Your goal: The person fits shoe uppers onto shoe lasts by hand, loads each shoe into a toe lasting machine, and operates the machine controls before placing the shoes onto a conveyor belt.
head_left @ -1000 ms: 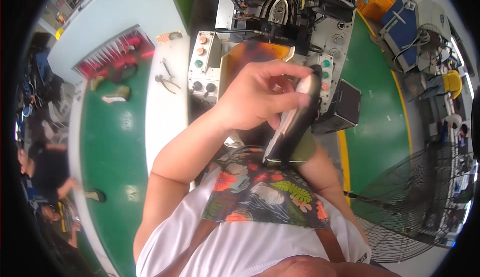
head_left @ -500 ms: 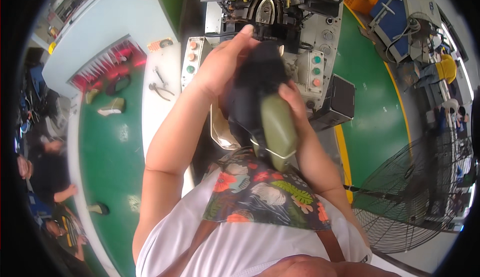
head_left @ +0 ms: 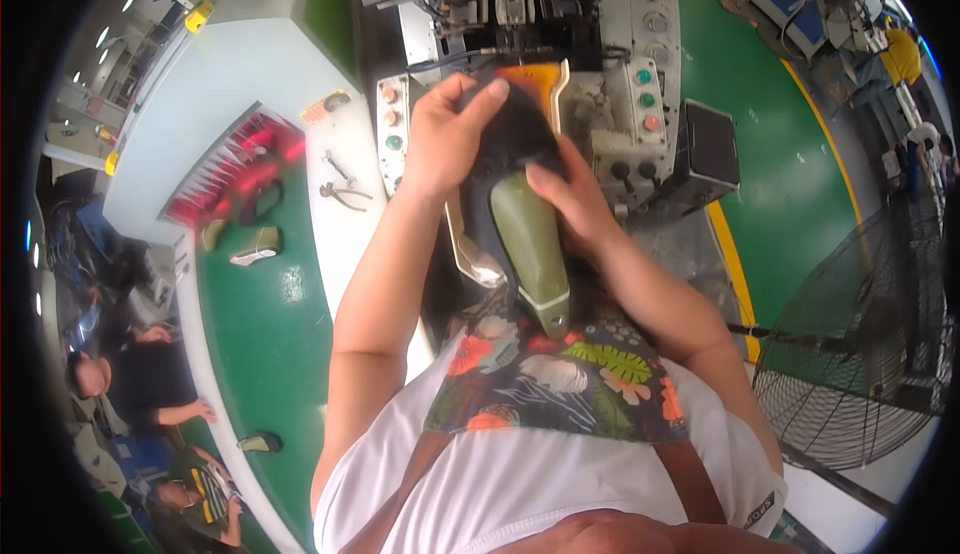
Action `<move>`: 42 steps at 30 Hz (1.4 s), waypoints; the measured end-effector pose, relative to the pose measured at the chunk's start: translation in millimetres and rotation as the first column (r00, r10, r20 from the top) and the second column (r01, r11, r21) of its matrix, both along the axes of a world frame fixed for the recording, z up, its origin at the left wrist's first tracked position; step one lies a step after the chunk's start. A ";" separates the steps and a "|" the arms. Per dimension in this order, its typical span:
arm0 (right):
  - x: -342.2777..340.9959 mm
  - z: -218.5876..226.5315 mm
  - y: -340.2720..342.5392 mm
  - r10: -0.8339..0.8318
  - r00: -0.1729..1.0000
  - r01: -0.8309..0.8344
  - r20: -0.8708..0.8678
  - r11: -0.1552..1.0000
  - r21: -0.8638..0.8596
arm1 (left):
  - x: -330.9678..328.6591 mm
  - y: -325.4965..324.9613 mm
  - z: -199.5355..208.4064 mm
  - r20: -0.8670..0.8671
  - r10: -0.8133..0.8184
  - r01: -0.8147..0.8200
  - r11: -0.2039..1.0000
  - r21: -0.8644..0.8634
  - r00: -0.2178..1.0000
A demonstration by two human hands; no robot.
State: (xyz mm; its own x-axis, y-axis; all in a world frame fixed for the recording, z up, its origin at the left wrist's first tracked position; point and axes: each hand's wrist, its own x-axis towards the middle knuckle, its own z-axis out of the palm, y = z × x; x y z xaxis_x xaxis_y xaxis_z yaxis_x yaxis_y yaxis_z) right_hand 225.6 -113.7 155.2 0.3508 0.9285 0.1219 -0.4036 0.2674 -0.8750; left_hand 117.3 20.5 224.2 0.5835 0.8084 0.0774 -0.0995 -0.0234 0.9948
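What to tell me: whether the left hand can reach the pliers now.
Probably yes: the pliers lie uncovered on the white tabletop, though the left hand would first have to release the black-and-green shoe piece.

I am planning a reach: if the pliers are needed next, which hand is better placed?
Probably left: the left hand is nearer to the pliers on the white table. The right hand is farther away. Both hold the black-and-green shoe piece.

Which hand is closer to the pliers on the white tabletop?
Left. The left hand is right of the pliers; the right hand is farther right, at the green shoe last.
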 end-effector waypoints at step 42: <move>77.8 18.0 141.4 -0.327 0.937 0.322 -0.120 0.945 -0.064 | 76.1 68.1 -39.5 0.110 0.211 -0.195 0.971 -0.140 0.971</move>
